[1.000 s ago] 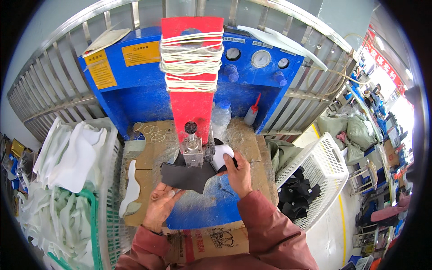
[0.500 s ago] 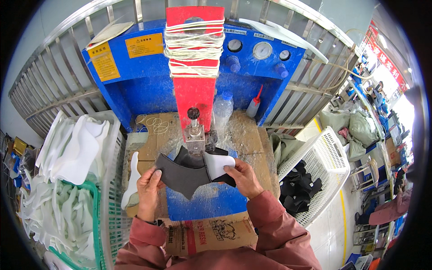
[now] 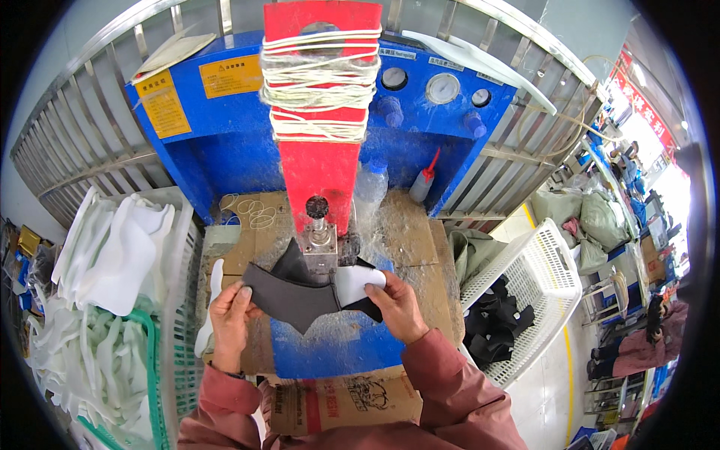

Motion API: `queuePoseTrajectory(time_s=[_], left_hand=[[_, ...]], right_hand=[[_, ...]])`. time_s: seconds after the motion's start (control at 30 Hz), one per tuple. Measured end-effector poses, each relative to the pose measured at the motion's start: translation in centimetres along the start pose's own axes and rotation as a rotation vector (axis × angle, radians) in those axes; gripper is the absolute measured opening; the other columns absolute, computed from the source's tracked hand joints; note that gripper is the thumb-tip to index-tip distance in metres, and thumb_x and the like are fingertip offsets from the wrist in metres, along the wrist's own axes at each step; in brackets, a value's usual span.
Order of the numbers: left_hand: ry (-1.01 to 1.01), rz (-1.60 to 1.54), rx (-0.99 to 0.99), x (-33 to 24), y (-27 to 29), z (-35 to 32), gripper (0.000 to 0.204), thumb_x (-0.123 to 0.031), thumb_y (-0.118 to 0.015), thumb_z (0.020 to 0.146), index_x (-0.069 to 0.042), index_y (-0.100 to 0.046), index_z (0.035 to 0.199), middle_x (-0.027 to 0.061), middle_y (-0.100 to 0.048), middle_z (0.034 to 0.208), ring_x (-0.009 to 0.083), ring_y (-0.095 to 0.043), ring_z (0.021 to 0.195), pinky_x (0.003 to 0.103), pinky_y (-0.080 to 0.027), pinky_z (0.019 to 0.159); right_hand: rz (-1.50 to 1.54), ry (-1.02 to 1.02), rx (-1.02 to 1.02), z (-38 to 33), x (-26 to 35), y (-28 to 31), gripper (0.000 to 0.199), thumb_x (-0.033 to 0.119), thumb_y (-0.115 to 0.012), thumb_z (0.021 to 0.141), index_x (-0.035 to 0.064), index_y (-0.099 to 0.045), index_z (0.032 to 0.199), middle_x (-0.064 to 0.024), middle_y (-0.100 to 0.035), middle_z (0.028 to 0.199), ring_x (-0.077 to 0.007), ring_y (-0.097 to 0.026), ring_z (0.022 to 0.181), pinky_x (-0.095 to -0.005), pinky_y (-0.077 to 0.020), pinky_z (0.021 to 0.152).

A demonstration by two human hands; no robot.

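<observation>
The dark shaped piece sits at the front of my table, its top edge tucked just under the metal foot of the red press head. Open room is tight: a white-filled basket crowds the left, a white basket of dark pieces the right, and the blue machine body walls the back. Compared with half a second ago, the piece has risen closer to the foot. My left hand comes up from below, fingers clamped on the piece's left edge. My right hand angles in from the right, fingers pinching a white piece against the dark one.
</observation>
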State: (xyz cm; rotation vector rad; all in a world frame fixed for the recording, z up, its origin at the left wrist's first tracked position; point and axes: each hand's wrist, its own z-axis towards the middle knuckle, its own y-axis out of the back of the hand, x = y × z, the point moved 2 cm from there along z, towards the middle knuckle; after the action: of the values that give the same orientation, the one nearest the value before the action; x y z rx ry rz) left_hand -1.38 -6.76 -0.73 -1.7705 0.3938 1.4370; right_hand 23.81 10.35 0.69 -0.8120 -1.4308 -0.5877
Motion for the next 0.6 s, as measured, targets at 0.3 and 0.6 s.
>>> queuePoseTrajectory(time_s=[0.3, 0.6], left_hand=[[0.012, 0.077, -0.035, -1.2, -1.3, 4.3, 0.027, -0.018, -0.064, 0.094, 0.000, -0.063, 0.114, -0.0003, -0.062, 0.078, 0.0066, -0.057, 0.061, 0.023, -0.050, 0.050], [0.009, 0.171, 0.020, -1.9, -2.0, 6.1, 0.028, -0.021, -0.063, 0.094, -0.003, -0.064, 0.115, 0.0004, -0.066, 0.083, 0.0066, -0.061, 0.062, 0.022, -0.050, 0.050]], right_hand=[[0.197, -0.010, 0.041, 2.6, 1.1, -1.1, 0.023, 0.006, -0.052, 0.097, -0.0048, -0.055, 0.117, -0.0097, -0.066, 0.101, -0.0165, -0.066, 0.087, -0.0322, -0.0578, 0.073], [0.258, -0.008, 0.018, 3.1, 1.7, -1.4, 0.023, 0.006, -0.050, 0.097, -0.0029, -0.056, 0.117, -0.0110, -0.066, 0.104, -0.0180, -0.067, 0.086, -0.0324, -0.0584, 0.073]])
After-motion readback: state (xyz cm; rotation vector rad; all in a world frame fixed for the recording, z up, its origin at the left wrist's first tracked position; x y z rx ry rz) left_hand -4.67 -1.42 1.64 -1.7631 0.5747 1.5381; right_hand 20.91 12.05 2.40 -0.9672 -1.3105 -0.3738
